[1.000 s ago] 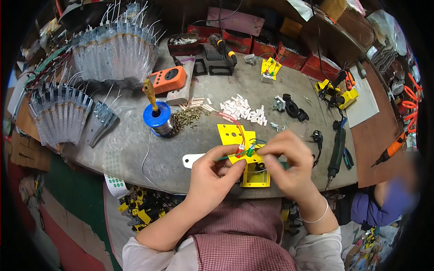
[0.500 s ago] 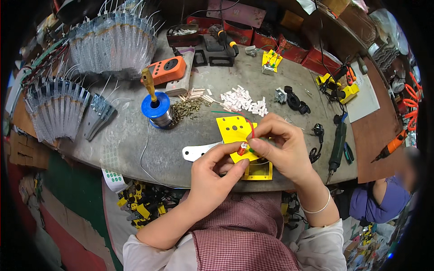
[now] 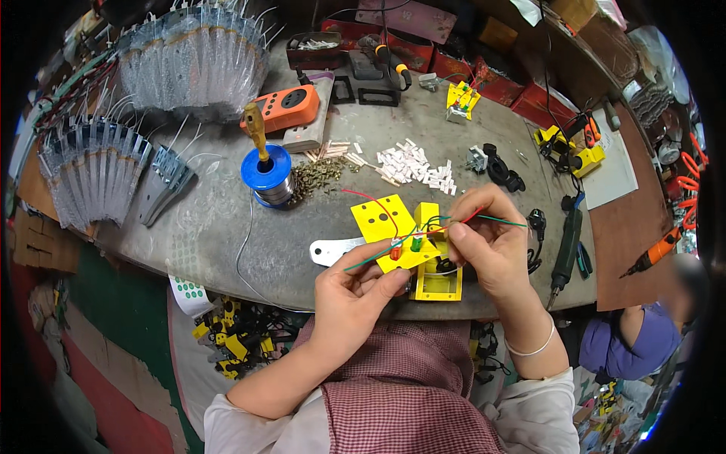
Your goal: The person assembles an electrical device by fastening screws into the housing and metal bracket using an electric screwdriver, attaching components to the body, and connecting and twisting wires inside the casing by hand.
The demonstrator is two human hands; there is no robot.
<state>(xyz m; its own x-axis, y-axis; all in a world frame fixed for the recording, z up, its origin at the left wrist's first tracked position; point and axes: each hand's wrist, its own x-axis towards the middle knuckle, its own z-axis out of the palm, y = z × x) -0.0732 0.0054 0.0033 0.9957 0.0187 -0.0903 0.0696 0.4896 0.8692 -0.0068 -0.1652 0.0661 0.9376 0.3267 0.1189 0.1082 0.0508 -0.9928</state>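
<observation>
A bent yellow metal plate (image 3: 378, 217) with round holes lies at the table's front, carrying a red indicator lamp (image 3: 395, 251) and a green indicator lamp (image 3: 417, 241). My left hand (image 3: 349, 303) grips the plate's near edge beside the red lamp, fingers closed. Thin red and green wires (image 3: 435, 230) rise from the lamps and stretch rightward into my right hand (image 3: 490, 246), pinched between thumb and index finger. Another green wire end crosses over my left fingers. Under the plate sits a yellow box-like frame (image 3: 440, 287) with black parts inside, partly covered.
A white metal bracket (image 3: 333, 251) lies left of the plate. Beyond are white tubular pieces (image 3: 412, 166), brass bits (image 3: 321, 178), a solder spool (image 3: 267, 174) with a screwdriver standing in it, and an orange meter (image 3: 286, 107). A dark green power screwdriver (image 3: 566, 250) lies right; a person (image 3: 631, 337) sits beyond.
My right hand has moved right, away from the lamps, drawing the red and green wires along. The green lamp now shows. My left hand stays on the plate.
</observation>
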